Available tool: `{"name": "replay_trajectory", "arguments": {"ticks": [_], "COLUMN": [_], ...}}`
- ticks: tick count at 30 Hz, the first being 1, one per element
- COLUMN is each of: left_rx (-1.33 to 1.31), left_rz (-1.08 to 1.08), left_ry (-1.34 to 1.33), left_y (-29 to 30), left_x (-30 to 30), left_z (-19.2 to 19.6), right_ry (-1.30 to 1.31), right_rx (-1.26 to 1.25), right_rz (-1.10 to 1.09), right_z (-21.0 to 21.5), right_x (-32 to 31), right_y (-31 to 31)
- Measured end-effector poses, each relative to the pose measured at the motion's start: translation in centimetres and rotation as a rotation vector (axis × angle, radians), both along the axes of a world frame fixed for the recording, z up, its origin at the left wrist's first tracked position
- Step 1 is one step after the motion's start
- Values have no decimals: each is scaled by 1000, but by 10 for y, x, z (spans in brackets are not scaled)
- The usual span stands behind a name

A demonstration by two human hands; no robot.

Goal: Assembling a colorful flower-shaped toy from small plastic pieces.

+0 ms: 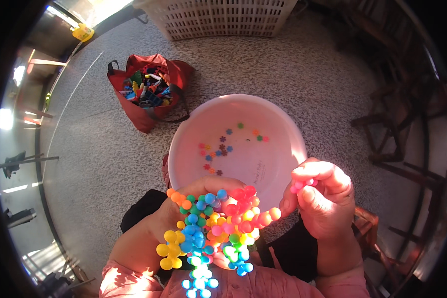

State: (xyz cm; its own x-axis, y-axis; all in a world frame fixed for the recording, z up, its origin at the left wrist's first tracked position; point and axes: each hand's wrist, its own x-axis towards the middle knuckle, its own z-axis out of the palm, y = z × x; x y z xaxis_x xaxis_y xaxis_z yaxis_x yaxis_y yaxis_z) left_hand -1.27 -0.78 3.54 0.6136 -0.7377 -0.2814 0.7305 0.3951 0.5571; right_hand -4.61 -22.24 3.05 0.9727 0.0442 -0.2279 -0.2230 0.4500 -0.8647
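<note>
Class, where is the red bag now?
In the head view's upper left, the red bag sits on the floor, just off the far left side of the pink basin.

An open red cloth bag (126,102) with dark straps (186,107) sits on the grey speckled floor (94,164), filled with a jumble of small plastic toy pieces (151,89) in mixed colours. Apart from it, at the top edge, stands a white plastic basket (223,20) with slotted walls. Dark brown wooden furniture frames (390,158) crowd the shadowed right side. A bright yellow object (83,33), its kind unclear, shows at upper left.
</note>
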Motion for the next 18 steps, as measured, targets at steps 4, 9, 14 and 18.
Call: {"name": "replay_trajectory", "arguments": {"ticks": [4, 9, 14, 18], "left_rx": [-7, -35, -105, -20], "left_rz": [30, -127, -91, -164], "left_ry": [27, -156, -366, -395], "left_y": [0, 12, 7, 11], "left_x": [2, 0, 3, 4], "left_z": [-8, -29, -25, -25], "right_ry": [-10, -82, -129, 0], "right_rx": [-14, -4, -88, 64], "right_rz": [-31, 37, 110, 9], "right_z": [5, 8, 7, 14], "right_x": [-5, -7, -6, -8], "right_y": [5, 2, 1, 4]}}
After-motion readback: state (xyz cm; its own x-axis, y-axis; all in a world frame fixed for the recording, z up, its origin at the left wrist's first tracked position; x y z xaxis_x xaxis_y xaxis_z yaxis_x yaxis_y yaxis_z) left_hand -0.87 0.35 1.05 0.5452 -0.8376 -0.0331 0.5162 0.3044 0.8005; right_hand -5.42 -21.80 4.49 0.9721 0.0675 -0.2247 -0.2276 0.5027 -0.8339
